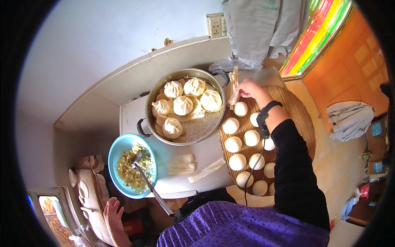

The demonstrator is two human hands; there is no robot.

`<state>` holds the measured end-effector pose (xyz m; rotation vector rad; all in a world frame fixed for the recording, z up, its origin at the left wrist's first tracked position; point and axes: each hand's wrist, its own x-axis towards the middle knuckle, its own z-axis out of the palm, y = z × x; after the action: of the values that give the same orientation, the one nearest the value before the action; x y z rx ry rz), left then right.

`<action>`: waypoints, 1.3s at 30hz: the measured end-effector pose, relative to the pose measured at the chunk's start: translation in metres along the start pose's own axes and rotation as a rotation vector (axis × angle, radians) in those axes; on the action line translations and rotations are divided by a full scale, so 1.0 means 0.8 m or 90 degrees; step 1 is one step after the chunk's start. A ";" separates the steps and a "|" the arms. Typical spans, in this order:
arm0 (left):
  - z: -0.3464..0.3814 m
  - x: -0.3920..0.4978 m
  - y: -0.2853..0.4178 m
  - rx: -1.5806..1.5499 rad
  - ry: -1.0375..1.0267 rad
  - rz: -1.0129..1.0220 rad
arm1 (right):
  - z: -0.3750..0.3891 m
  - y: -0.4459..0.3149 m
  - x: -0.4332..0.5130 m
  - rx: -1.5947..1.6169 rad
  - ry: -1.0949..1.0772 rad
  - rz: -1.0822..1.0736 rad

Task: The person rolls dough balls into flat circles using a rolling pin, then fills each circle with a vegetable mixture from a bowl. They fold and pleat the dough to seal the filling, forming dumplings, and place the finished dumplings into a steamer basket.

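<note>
My right hand [248,87] reaches past the round slatted board [296,117] and pinches the edge of some dried corn husks [232,89]. They lie beside a steamer pan [202,136] with black handles. Several pleated buns [182,105] sit inside it on pieces of husk. Balls of dough [233,144] are spread over the board, some hidden under my right arm. My left hand [114,213] is held low at the left, its fingers apart and nothing in it. Nearby, a light blue bowl [111,168] contains chopped filling [128,169] and a long-handled metal spoon [151,186].
Two more husk pieces [181,164] lie on the white tabletop [166,186] in front of me. The spoon handle juts over the table's front edge. A wooden board [92,197] with flat dough rounds stands at far left. Behind the pan are a clear plastic bag [233,64] and hanging grey cloth [253,27].
</note>
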<state>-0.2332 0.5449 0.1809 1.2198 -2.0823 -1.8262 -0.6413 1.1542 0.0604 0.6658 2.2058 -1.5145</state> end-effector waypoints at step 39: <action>0.016 -0.011 0.003 0.044 -0.013 0.004 | -0.022 -0.006 -0.004 -0.497 0.339 -0.281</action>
<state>-0.2356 0.5605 0.1829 1.2139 -2.1744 -1.7863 -0.6420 1.1688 0.0720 0.3458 3.2017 -0.5061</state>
